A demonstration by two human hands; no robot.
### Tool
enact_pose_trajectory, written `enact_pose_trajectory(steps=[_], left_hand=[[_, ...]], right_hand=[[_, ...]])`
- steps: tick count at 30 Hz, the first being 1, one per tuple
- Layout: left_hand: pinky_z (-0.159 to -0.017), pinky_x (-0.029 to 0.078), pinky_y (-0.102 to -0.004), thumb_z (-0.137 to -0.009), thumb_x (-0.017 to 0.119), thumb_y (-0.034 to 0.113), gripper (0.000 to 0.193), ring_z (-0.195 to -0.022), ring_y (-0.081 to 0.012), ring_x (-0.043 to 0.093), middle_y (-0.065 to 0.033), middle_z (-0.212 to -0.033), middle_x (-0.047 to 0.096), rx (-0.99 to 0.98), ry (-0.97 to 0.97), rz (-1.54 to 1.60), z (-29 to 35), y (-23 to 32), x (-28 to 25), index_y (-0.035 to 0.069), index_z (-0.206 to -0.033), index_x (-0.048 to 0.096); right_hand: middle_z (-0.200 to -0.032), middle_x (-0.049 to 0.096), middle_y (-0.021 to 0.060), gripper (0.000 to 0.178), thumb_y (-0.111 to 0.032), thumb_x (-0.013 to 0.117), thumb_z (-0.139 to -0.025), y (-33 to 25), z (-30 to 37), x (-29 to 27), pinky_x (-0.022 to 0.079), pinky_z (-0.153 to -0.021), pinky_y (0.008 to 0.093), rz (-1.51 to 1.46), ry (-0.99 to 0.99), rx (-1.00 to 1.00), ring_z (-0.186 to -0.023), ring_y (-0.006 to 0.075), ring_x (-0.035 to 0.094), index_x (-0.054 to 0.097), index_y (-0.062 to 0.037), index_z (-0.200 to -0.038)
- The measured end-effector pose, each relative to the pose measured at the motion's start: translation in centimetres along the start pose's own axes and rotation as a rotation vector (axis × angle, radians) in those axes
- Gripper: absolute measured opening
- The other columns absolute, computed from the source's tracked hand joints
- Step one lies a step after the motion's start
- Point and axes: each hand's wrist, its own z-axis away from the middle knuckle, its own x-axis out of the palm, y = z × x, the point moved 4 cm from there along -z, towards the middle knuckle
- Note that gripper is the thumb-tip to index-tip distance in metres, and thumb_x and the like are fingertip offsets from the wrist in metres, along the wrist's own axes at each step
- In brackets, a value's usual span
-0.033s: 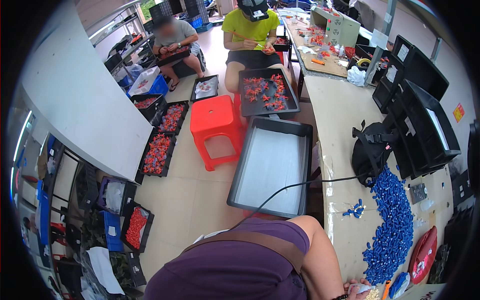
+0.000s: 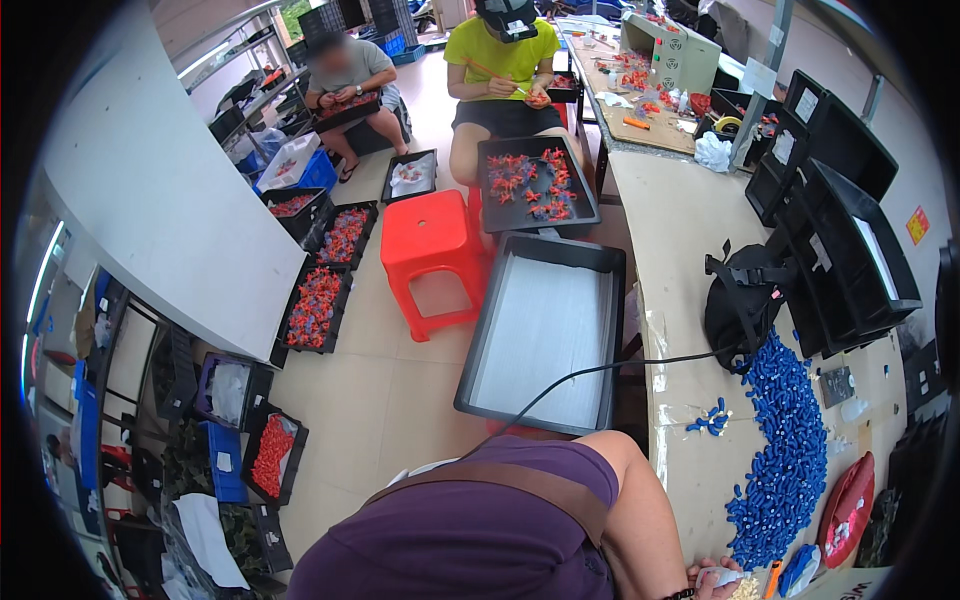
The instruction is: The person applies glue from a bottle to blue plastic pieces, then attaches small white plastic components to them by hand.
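At the lower right edge, my right hand (image 2: 716,583) has its fingers closed round a small whitish thing (image 2: 722,576), whose exact kind I cannot make out. A dark bracelet circles the wrist, and the frame's edge cuts the hand off. Beside it on the table is a long heap of small blue pieces (image 2: 780,450). A few more blue pieces (image 2: 710,418) lie apart from the heap. Pale small bits (image 2: 745,588) and an orange-handled tool (image 2: 773,578) are close to the fingers. My left hand does not show.
A black tray (image 2: 468,385) with a pale lining lies left of the table (image 2: 665,260). Past it are a red stool (image 2: 425,225) and a tray of red pieces (image 2: 490,215). Two co-workers sit beyond. A cable (image 2: 590,370) runs to a black bag (image 2: 740,300).
The yellow-shirted co-worker's hand and thin stick have shifted slightly. My right hand has barely moved.
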Motion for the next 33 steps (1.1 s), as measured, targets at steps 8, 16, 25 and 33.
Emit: enact_pose_trajectory(steps=[8,16,25,33], left_hand=[[-0.067,0.036,-0.0239,-0.095,0.050,0.028,0.023,-0.073,-0.0098,0.042,0.0004,-0.080,0.042,0.032,-0.061,0.062,0.3,0.2,1.1,0.006,-0.091,0.046],[-0.070,0.035,-0.0237,-0.096,0.049,0.029,0.024,-0.076,-0.0096,0.041,0.0008,-0.082,0.040,0.067,-0.127,0.140,-0.7,-0.3,0.2,0.006,-0.091,0.045],[-0.074,0.034,-0.0234,-0.097,0.048,0.030,0.025,-0.079,-0.0093,0.039,0.0013,-0.084,0.039,0.068,-0.229,0.282,-0.3,0.0,2.5,0.005,-0.093,0.044],[-0.077,0.033,-0.0232,-0.097,0.047,0.031,0.027,-0.082,-0.0091,0.038,0.0017,-0.086,0.037,0.030,-0.359,0.463,1.3,1.9,6.2,0.005,-0.093,0.044]], right_hand=[[-0.085,0.062,0.0224,0.061,-0.002,0.065,-0.076,0.2,0.6,-0.4,0.052,-0.058,0.0364,-0.010,0.098,0.096,-0.062,0.0248,0.059,0.035,-0.0031,-0.129],[-0.085,0.061,0.0212,0.062,-0.008,0.067,-0.074,-0.6,0.6,0.5,0.051,-0.057,0.0351,0.034,0.064,0.078,-0.061,0.0237,0.057,0.036,-0.0020,-0.127],[-0.089,0.060,0.0191,0.056,-0.001,0.061,-0.079,-0.1,0.9,0.3,0.050,-0.058,0.0327,-0.034,0.109,0.098,-0.065,0.0235,0.057,0.038,-0.0088,-0.129],[-0.092,0.058,0.0160,0.050,0.004,0.057,-0.078,-2.4,1.5,3.1,0.050,-0.059,0.0310,-0.038,0.174,0.050,-0.072,0.0238,0.058,0.039,-0.0018,-0.125]])
